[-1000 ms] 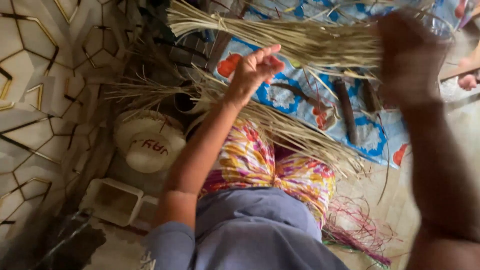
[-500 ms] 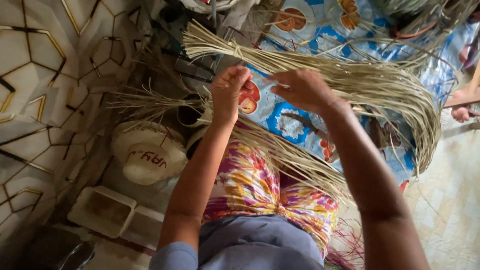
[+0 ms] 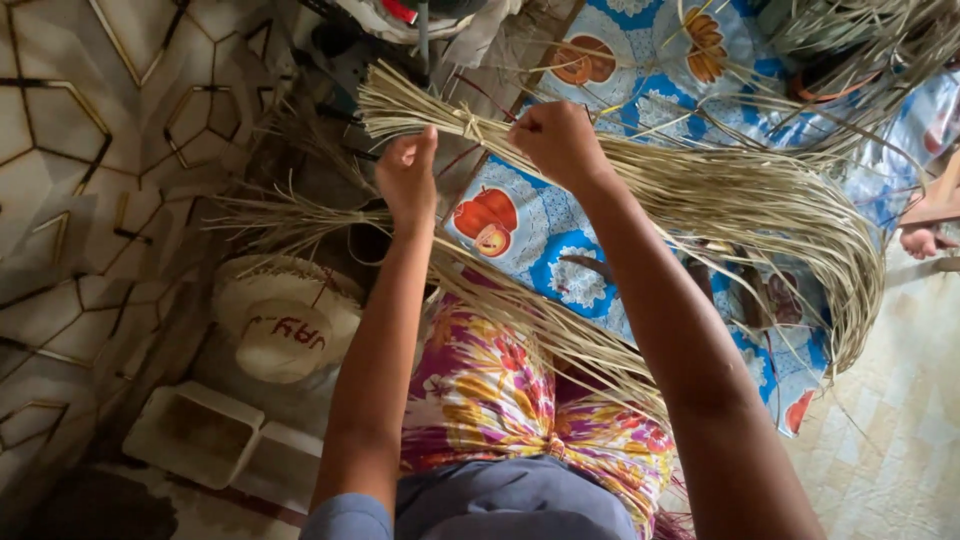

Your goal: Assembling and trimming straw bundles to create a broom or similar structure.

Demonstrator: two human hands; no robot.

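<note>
Up above the lap, both hands have closed in on the tied end of the big straw bundle (image 3: pixel 700 190) since a second ago. Back then the right hand (image 3: pixel 560 140) was way out to the side gripping the straw and the left hand (image 3: pixel 408 175) was open, fingers spread. Now the two fists sit near each other on either side of the knot (image 3: pixel 468 125) that cinches the bundle close to its cut end. The left hand is curled shut with the thumb up, and it looks like it's pinching a thin strand by the knot, though I can't really make out the strand itself. The right hand is a tight fist right at the bundle just past the knot. My read is that the tie is being pulled snug or worked on, so the gathering part seems done.

Counts, as far as I can see: two hands, one big tied bundle arcing over the blue patterned cloth (image 3: pixel 560 270) on the floor, a second looser sheaf (image 3: pixel 520 320) lying across the flowery skirt (image 3: pixel 500 400), one woven hat (image 3: pixel 285 320) at the left, two pale plastic trays (image 3: pixel 195 430) below it, plus someone else's bare foot (image 3: pixel 920 240) at the right edge
</note>
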